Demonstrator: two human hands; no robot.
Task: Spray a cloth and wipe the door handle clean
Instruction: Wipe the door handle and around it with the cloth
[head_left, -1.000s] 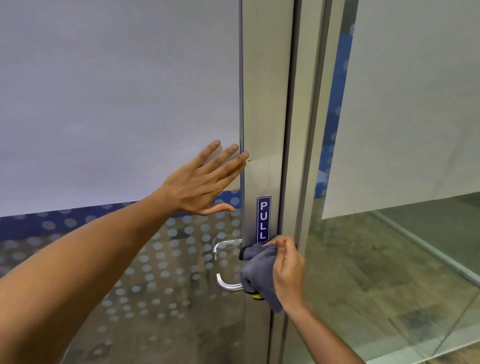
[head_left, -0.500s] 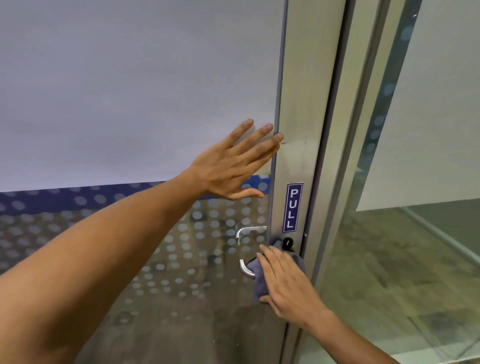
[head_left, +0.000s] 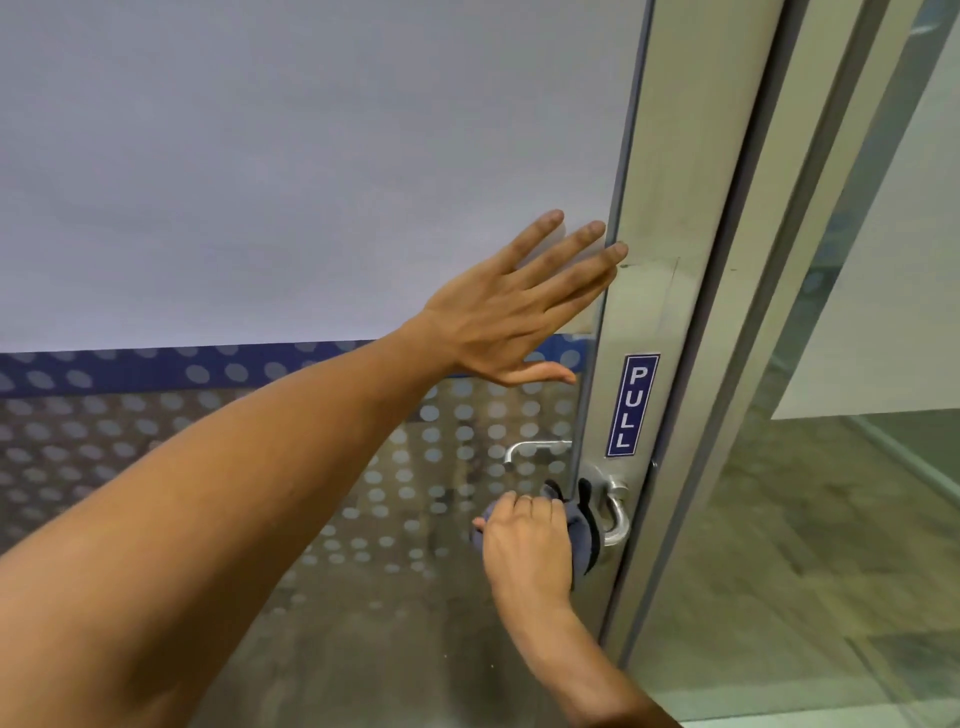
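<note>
A silver lever door handle sits on the metal door stile below a blue PULL sign. My right hand is closed around a dark grey cloth, wrapping it over the lever left of the handle's base. Most of the lever is hidden under cloth and fingers. My left hand lies flat with fingers spread against the frosted glass, its fingertips at the stile's edge above the sign. No spray bottle is in view.
The glass door has a frosted upper panel, a blue band and a dotted lower part. A second handle shows through the glass on the other side. To the right stand the door frame and a clear glass panel over a wooden floor.
My right hand has slid the cloth left along the lever, uncovering the handle's base and curved end. The view has shifted closer and leftward; my left hand stays pressed on the glass.
</note>
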